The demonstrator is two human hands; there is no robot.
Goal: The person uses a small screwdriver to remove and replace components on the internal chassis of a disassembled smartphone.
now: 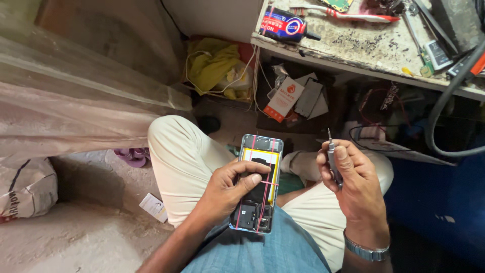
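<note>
My left hand (227, 192) grips an opened phone (256, 151) with its back cover off, showing a yellow-edged battery and dark circuit parts, with thin red bands stretched around it. My thumb lies across its middle. It rests above my lap, between my knees in light trousers. My right hand (353, 182) holds a small grey screwdriver (331, 151) upright, tip pointing up, a short way to the right of the phone and not touching it. A metal watch sits on that wrist.
A stained workbench edge (353, 63) runs across the top right with a dark glue bottle (285, 25), a toothbrush (353, 15), tools and cables. Below it lie cardboard packs (285, 98), a yellow cloth (214, 63) and wires. Plastic sheeting (76, 101) hangs at left.
</note>
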